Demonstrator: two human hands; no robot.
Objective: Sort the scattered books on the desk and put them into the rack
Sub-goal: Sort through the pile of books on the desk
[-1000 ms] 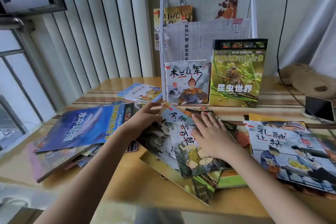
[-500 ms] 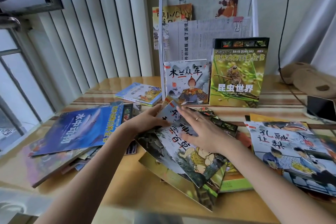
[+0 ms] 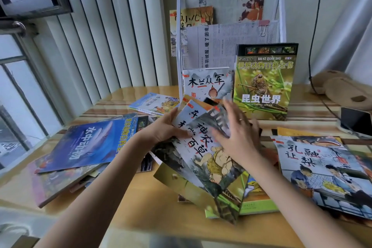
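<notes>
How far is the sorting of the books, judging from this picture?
Early stage. Done: the white rack already holds a few books, among them a green insect book. In hand: the left hand grips a fanned bunch of thin picture books while the right hand lies open over them. Left: a blue sea-animal book and a pear-story book lie on the desk.

left hand (image 3: 165,127): reaching in from lower left, thumb lying forward, fingers curling and gripping
right hand (image 3: 239,137): hovering palm-down, fingers spreading straight, slightly blurred
forearms: both bare, converging toward centre
</notes>
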